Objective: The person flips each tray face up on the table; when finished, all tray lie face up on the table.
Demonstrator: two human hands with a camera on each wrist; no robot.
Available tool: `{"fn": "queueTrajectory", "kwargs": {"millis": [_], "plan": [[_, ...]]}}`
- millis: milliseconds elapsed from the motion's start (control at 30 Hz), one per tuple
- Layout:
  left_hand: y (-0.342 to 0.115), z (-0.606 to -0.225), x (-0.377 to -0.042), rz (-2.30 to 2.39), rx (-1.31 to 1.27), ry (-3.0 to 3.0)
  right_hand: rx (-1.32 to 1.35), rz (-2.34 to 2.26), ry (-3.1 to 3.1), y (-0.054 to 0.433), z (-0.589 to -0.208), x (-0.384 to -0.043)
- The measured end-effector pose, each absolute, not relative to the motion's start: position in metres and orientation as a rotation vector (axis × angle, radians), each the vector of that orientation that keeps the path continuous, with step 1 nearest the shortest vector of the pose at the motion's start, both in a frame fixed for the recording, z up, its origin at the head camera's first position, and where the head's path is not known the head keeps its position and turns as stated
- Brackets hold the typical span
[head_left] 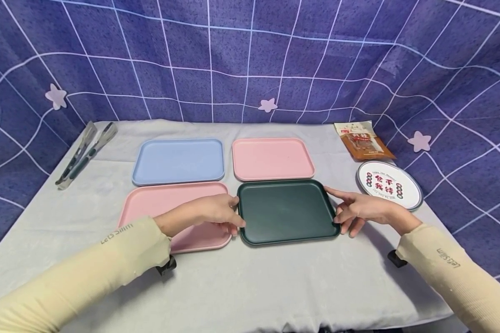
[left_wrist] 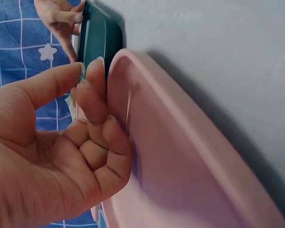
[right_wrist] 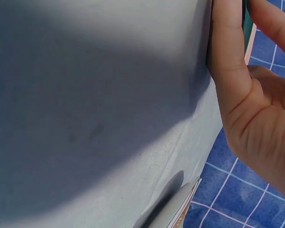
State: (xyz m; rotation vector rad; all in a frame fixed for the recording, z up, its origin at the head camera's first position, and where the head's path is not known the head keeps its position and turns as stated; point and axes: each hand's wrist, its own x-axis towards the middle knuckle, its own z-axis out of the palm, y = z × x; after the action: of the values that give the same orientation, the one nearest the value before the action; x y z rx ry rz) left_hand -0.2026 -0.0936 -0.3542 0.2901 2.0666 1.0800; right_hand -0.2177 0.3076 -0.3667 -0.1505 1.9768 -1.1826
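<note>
A dark green rectangular tray [head_left: 287, 210] lies in front of me between both hands. My left hand [head_left: 218, 210] is at its left edge, thumb and index fingertip pinching the rim; in the left wrist view that hand [left_wrist: 61, 152] has its other fingers curled beside a pink tray [left_wrist: 180, 156]. My right hand [head_left: 360, 208] grips the right edge, its index finger stretched along the far part of the rim. Seen from the right wrist, the right hand [right_wrist: 261, 95] has the green tray's edge [right_wrist: 247, 26] between its digits. The pink tray [head_left: 166, 199] sits just left, under my left hand.
A blue tray [head_left: 179, 161] and another pink tray [head_left: 272, 158] stand in the back row. Metal tongs [head_left: 85, 155] lie at the far left. An orange snack packet [head_left: 364, 143] and a round white plate with red characters [head_left: 389, 185] are at the right.
</note>
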Motion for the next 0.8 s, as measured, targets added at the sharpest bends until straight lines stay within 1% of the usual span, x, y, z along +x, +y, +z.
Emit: {"fn": "queueTrajectory", "kwargs": {"millis": [367, 800], "plan": [[-0.094, -0.355, -0.198, 0.87, 0.32, 2.219, -0.173, -1.181, 1.97, 0.311, -0.367, -0.219], [-0.098, -0.365, -0.195, 0.837, 0.351, 2.323, -0.212, -1.2, 1.92, 0.315, -0.37, -0.22]]}}
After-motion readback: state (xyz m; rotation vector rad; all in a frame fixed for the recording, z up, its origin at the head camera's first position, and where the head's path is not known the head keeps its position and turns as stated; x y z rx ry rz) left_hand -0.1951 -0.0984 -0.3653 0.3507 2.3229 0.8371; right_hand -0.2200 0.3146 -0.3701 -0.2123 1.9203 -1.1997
